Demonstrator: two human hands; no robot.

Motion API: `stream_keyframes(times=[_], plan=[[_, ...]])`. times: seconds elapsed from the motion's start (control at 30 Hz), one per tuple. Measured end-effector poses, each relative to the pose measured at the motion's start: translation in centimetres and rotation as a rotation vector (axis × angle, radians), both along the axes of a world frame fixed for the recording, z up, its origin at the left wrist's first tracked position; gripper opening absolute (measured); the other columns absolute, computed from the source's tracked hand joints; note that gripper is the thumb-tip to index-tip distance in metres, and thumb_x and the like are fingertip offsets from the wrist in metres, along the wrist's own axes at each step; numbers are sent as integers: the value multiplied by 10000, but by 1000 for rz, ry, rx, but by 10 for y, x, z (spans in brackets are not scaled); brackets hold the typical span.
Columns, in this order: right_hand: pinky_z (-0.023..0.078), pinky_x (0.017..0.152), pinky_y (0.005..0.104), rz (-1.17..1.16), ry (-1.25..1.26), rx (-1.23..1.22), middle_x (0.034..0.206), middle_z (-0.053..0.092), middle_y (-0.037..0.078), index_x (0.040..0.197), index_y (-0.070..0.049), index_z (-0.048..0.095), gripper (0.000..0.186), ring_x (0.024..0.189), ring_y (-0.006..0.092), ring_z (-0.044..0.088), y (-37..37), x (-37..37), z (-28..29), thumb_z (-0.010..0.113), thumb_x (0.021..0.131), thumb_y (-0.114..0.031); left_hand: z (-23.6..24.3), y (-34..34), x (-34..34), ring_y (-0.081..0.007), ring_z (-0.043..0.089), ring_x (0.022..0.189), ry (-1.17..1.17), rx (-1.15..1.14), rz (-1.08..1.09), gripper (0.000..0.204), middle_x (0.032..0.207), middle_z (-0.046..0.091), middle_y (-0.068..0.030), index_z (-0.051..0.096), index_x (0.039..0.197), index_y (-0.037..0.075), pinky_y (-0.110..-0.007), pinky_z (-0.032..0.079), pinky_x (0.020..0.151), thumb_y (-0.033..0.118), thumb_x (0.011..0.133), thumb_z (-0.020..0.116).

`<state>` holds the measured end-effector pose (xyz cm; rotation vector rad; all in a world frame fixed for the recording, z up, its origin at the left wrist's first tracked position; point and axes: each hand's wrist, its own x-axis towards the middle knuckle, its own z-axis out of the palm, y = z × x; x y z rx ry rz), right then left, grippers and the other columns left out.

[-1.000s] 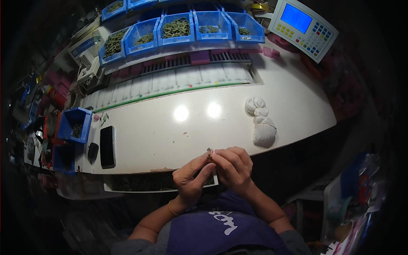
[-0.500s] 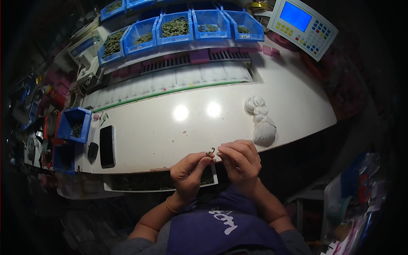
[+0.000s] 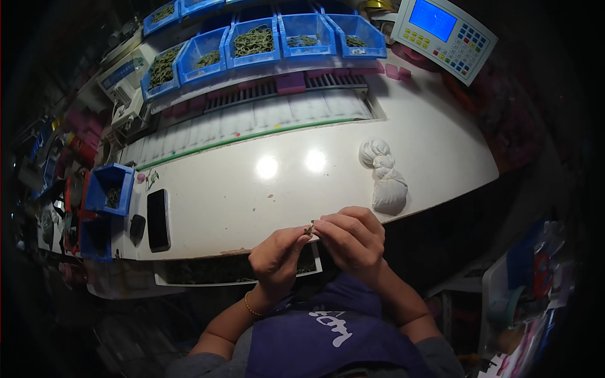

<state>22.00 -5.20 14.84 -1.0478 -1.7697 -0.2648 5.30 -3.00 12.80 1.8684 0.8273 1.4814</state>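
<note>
Just over the table's front edge, my left hand pinches a small dark green curled piece between thumb and finger. My right hand meets it from the other side, with closed fingertips at the piece's upper end. Most of the piece is hidden by the fingers, and its exact kind is too small to tell. Below my left hand, a white-rimmed open drawer holds a dark mass of similar-looking pieces. Beyond my right hand a knotted white cloth bundle lies on the white table.
Blue bins with green ring-like pieces line the back, behind a slatted strip with a green edge. A keypad device with a blue screen stands at back right. On the left are a phone, a black mouse-shaped object and a blue bin.
My right fingertips have moved left and now touch the green piece, whose hooked end stood free before. My left hand keeps its pinch. The view has shifted slightly.
</note>
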Motion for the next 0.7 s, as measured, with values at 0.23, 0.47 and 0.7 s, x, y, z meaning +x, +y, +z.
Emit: stream_keyframes(times=[0.23,0.47,0.7], plan=[[541,681,337,21,-87,34,942,692,57,1027,-33,722,299,808,214,637,1,4,4,731,729,-59,2,2,-3,-252,709,720,88,82,22,154,844,712,-150,692,984,-9,-306,549,634,-51,836,711],[542,699,342,56,-159,35,947,684,48,1058,-44,724,350,820,201,631,3,10,2,687,713,-83,13,3,-7,-257,704,709,198,135,37,155,831,705,-141,691,982,2,-320,549,616,-41,835,715],[540,698,340,66,-177,35,924,674,31,1058,-57,722,330,817,191,625,3,11,3,703,731,-102,14,7,-9,-280,688,687,234,202,33,168,796,682,-144,691,983,8,-332,544,604,-19,823,733]])
